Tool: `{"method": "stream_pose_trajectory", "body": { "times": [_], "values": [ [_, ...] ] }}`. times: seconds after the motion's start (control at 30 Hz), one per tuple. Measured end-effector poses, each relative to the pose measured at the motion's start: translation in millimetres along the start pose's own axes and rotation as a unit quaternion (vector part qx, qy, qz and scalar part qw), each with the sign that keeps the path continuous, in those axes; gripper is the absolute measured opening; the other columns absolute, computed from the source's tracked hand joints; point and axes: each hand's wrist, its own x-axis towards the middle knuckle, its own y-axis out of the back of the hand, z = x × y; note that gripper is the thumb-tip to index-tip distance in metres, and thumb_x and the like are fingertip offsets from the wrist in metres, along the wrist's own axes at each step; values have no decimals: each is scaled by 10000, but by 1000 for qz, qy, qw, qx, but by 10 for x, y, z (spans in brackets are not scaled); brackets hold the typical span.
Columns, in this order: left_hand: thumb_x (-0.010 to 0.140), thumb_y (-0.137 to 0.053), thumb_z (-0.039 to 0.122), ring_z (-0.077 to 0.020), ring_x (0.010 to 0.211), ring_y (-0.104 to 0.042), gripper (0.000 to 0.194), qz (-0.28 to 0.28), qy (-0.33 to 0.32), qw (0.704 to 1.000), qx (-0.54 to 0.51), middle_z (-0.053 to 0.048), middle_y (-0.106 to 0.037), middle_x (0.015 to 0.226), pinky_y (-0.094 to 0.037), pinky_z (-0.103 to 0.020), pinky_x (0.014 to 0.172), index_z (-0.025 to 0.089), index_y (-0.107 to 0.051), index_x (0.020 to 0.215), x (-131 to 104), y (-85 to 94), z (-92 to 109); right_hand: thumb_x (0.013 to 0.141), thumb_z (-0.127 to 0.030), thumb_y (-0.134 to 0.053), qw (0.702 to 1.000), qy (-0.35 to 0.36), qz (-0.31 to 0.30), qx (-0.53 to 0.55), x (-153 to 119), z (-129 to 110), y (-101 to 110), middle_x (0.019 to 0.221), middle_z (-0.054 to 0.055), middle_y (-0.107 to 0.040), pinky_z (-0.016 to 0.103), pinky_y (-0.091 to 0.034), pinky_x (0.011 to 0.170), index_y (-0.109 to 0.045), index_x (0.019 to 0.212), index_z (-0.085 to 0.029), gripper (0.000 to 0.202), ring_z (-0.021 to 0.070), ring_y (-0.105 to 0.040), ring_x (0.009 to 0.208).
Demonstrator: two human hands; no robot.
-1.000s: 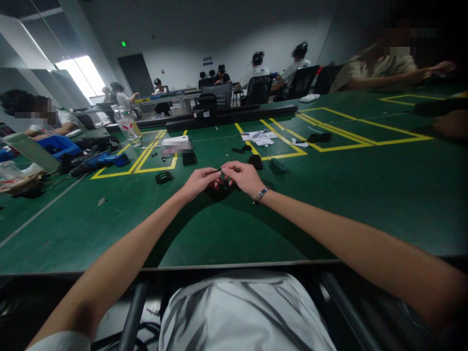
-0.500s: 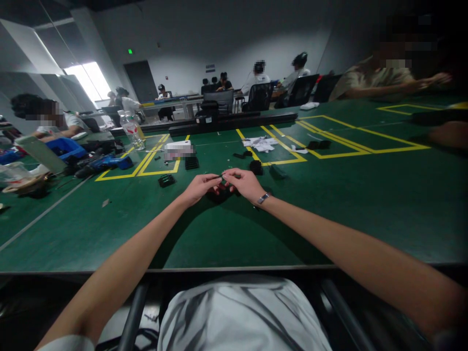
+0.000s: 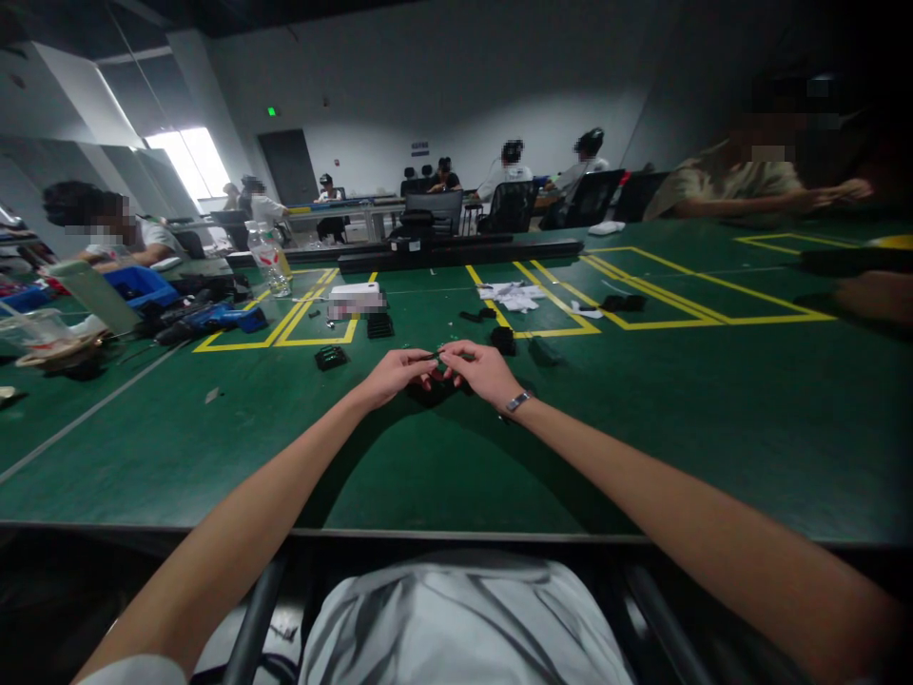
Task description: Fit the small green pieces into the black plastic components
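My left hand [image 3: 397, 374] and my right hand [image 3: 479, 368] meet fingertip to fingertip just above the green table [image 3: 456, 476]. Between them they pinch a small thin dark piece [image 3: 432, 357]; its kind is too small to make out and the fingers hide most of it. Both hands are closed on it, thumbs on top. Left of my left hand lies a small black block-like part [image 3: 330, 358], with a black ribbed part [image 3: 380, 325] farther back. Just beyond my right hand sits another black part [image 3: 503, 340], and a dark translucent piece [image 3: 546, 350] is beside that.
Crumpled white paper [image 3: 510, 296] and a white box [image 3: 357, 300] lie behind my hands. A blue power drill [image 3: 214, 323], a plastic bottle [image 3: 269, 262] and a blue bin [image 3: 139, 287] stand at the left. Long black bars [image 3: 463, 252] cross the back. A person [image 3: 748, 181] sits at the right.
The whole view has shifted, so the table and hands appear slightly lower. Both hands keep their pinch on the small dark piece, with only slight finger movement.
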Motion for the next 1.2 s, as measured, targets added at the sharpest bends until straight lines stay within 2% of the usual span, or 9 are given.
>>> {"method": "stream_pose_trajectory", "body": {
  "times": [0.2,0.67,1.07,1.2],
  "values": [
    [794,-732,399,-93,628,-592,362,-3,-12,1000,7,-93,-701,910,-442,-234,601,120,-713,1023,4,2,15,750,-404,-751,999,-27,-19,9,-3,-45,17,830,63,-679,228,-497,469,-684,869,-131,305,102,-601,557],
    [797,-726,326,-76,624,-591,351,-1,-6,1000,6,-54,-665,843,-456,-213,612,90,-681,1052,53,53,-62,755,-394,-743,998,-58,-30,-7,-15,-55,24,680,24,-648,210,-449,457,-670,957,-130,340,104,-577,538],
    [796,-722,304,-76,634,-588,349,-1,0,1000,6,-65,-674,866,-449,-214,621,88,-675,1067,47,40,-40,780,-388,-727,997,-61,-38,-4,-19,-66,40,645,24,-647,219,-458,461,-675,979,-126,333,110,-577,520],
    [804,-716,326,-80,636,-587,371,-4,2,1000,20,-66,-673,861,-445,-218,620,91,-673,1088,42,37,-32,790,-391,-714,999,-43,-28,-10,-3,-40,41,654,29,-646,225,-464,464,-686,966,-122,323,111,-577,520]
  ]
}}
